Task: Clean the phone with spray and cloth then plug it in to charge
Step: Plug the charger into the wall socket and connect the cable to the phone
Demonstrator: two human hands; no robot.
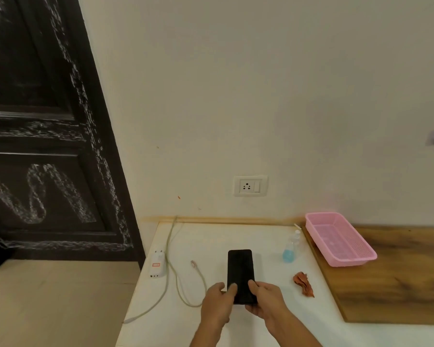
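Observation:
A black phone (240, 269) lies screen-up in the middle of the white table (261, 329). My left hand (217, 305) grips its near left edge and my right hand (266, 303) grips its near right edge. A small spray bottle (291, 249) with blue liquid stands to the right of the phone. A crumpled orange cloth (304, 284) lies on the table right of my right hand. A white charger adapter (158, 264) lies at the table's left edge, and its pale cable (178, 279) loops across the table, its free plug end (193, 263) left of the phone.
A white wall socket with a switch (250, 185) sits on the wall above the table. A pink plastic basket (338, 239) stands on a wooden board (398, 284) at the right. A dark door (48, 146) fills the left side.

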